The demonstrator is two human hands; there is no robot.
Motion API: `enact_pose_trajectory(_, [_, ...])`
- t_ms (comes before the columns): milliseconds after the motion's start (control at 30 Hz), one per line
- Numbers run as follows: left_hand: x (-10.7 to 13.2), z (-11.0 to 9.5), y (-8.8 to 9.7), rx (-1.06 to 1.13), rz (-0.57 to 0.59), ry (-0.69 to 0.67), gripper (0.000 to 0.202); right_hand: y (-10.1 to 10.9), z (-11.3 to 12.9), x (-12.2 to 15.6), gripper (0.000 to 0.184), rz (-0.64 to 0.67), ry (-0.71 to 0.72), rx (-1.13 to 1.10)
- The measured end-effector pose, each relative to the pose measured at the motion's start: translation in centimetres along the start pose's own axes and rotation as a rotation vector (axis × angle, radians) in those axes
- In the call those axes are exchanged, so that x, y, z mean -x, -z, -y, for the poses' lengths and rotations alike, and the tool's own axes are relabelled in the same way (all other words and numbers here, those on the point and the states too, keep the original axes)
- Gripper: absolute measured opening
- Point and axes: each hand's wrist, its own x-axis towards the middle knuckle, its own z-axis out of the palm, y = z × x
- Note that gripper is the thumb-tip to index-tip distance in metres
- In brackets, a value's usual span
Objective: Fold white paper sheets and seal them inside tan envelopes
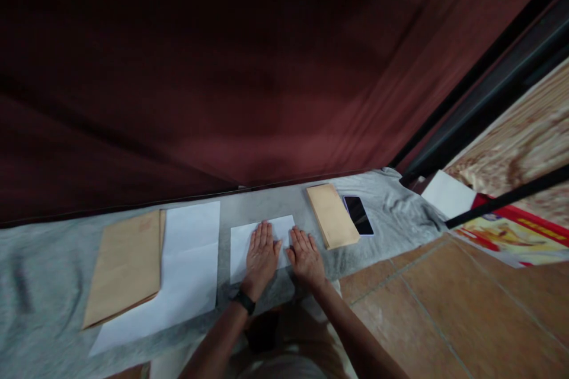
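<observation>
My left hand [261,254] lies flat on a folded sheet of white paper [240,251], fingers stretched out and pointing away from me. Beside it, my right hand [306,257] rests palm down at the paper's right edge, its fingers slightly apart. Part of the sheet is hidden under both hands. A dark watch [244,302] is on my left wrist. Right of my hands lies a stack of small brown envelopes [333,216]. To the left are larger white sheets [193,260], partly covered by large brown envelopes [127,266].
A grey cloth [40,284] covers the narrow work surface. A phone [358,215] lies beside the small envelopes. Behind the surface hangs a dark red curtain [249,89]. A colourful printed box [515,234] stands on the tiled floor [427,302] at the right, near dark metal bars [484,89].
</observation>
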Motion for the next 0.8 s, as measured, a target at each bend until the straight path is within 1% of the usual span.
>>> enact_pose_trajectory(100, [-0.2,0.7,-0.2,-0.029,-0.024,0.034,0.065,0.0,0.0,0.0,0.053,0.008,-0.005,0.007])
enact_pose_trajectory(267, [1.1,2.4,0.5,-0.042,-0.074,0.071,0.062,0.1,0.0,0.0,0.052,0.016,-0.032,-0.011])
enact_pose_trajectory(400, [1.8,2.9,1.0,-0.061,-0.074,0.071,0.061,0.1,0.9,-1.5,0.049,0.026,-0.060,-0.057])
enact_pose_trajectory(500, [1.8,2.8,1.2,-0.085,-0.066,0.061,0.060,-0.3,2.6,-3.7,0.048,0.056,0.001,-0.110])
enact_pose_trajectory(633, [1.8,2.9,1.3,-0.125,-0.050,0.038,0.056,-1.3,5.1,-6.4,0.045,0.096,0.099,-0.141])
enact_pose_trajectory(700, [1.9,2.9,1.3,-0.144,-0.035,0.024,0.056,-1.8,5.7,-6.9,0.044,0.125,0.132,-0.146])
enact_pose_trajectory(800, [2.0,3.0,1.3,-0.136,-0.021,0.024,0.055,-2.1,5.5,-6.8,0.045,0.126,0.131,-0.136])
